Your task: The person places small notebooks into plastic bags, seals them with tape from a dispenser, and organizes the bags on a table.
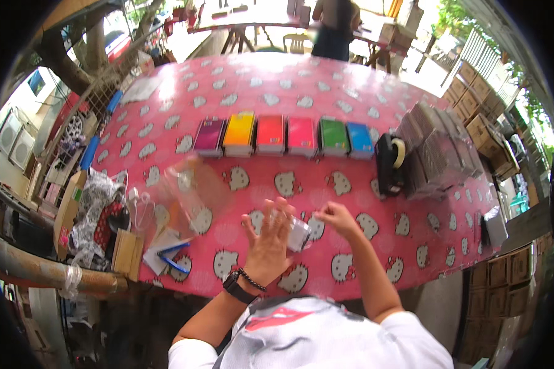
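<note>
My left hand [268, 237], with a watch and a beaded bracelet on the wrist, lies with its fingers stretched out at the near middle of the table. It partly covers a small whitish packet [298, 235] that looks wrapped in clear plastic. Just right of the packet, my right hand [338, 219] is closed with its fingertips together. Whatever it may hold is too small to make out. Beyond both hands, a row of notebook-like stacks runs across the table, from a purple stack [209, 136] through yellow, red, pink and green to a blue stack [359, 140].
A black tape dispenser [389, 165] stands beside a tall pile of wrapped packs [440, 154] at the right. Clear plastic bags [200, 187] lie at the left, near blue-handled scissors [173, 257] and a white cable [143, 206]. A person [335, 27] stands beyond the pink table [258, 184].
</note>
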`<action>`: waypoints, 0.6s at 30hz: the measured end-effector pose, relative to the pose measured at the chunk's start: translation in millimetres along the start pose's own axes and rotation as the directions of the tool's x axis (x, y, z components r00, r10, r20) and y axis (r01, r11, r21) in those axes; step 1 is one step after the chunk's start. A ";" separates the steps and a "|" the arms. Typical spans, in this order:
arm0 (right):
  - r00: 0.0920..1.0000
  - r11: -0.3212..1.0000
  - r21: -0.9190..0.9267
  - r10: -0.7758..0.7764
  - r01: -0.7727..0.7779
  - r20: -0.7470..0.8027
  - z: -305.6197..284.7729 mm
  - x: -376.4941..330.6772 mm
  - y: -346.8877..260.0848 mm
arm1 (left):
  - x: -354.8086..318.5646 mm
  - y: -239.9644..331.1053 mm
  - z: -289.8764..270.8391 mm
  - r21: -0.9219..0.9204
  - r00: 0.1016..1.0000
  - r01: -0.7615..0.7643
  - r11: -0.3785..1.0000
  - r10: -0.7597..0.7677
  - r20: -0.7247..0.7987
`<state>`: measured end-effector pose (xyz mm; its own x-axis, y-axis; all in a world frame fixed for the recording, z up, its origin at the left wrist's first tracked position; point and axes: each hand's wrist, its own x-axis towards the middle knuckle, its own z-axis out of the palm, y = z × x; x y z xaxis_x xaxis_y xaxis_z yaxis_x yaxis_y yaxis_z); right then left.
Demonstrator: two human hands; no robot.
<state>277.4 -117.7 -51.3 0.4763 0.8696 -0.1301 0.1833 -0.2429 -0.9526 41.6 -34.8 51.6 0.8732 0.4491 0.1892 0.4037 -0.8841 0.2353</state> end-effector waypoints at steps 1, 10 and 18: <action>1.000 0.998 0.056 0.013 -0.012 -0.014 1.5 -7.3 -6.7 | 7.7 -10.8 10.1 0.162 0.974 -0.209 0.964 0.220 -0.051; 0.989 0.935 0.354 -0.026 -0.029 0.148 -27.7 -59.7 -19.6 | 30.2 -33.1 21.7 -0.970 0.968 -0.222 0.095 -0.096 -0.231; 0.938 0.853 0.478 -0.314 0.210 0.149 39.0 -45.7 -69.5 | 21.6 -50.3 31.7 -0.713 0.973 -0.188 0.676 0.030 -0.228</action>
<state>209.3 -123.8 10.1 0.2614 0.9556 0.1362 -0.1544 0.1807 -0.9714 48.8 15.3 13.6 0.8000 0.4397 0.4083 -0.0856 -0.5899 0.8029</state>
